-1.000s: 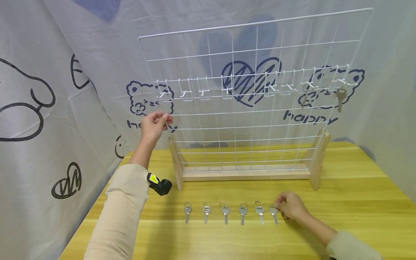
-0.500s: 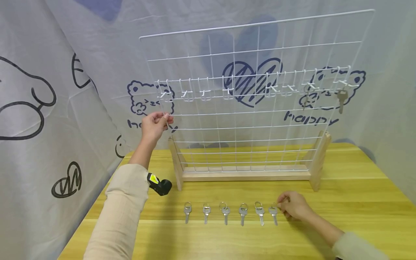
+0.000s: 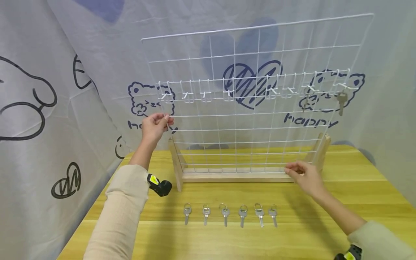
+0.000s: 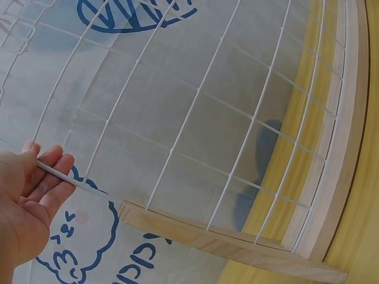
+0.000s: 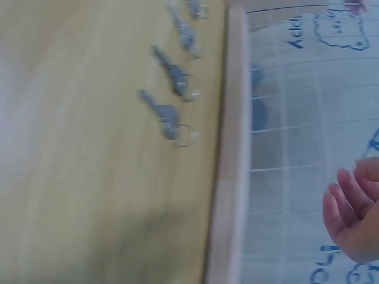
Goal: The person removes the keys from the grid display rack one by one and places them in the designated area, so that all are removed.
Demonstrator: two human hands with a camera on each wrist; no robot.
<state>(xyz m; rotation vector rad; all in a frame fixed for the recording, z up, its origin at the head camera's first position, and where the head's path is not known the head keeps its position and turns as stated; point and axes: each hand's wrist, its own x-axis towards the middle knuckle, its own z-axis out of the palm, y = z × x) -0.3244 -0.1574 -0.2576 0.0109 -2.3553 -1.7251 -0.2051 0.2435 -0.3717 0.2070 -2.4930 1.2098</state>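
Observation:
My left hand (image 3: 153,128) pinches the left edge wire of the white wire grid rack (image 3: 258,27); the left wrist view shows thumb and fingers around that wire. In front of the rack's lower right part hovers my right hand (image 3: 307,177), fingers loosely bent. Nothing shows between those fingers in the right wrist view, where the hand (image 5: 355,213) is partly cut off. Several silver keys with rings lie in a row on the table, the rightmost key (image 3: 273,213) among them. One key (image 3: 342,103) hangs from the far right hook, another key (image 3: 305,103) from the hook beside it.
White hooks (image 3: 272,90) line one wire across the rack. A wooden stand (image 3: 243,177) holds the grid upright on the yellow wood-grain table (image 3: 227,245). Behind it hangs a pale cloth (image 3: 201,14) with drawings.
My right hand has left the rightmost key and risen toward the rack's lower right. The row of keys stays on the table. My left hand keeps its grip on the rack.

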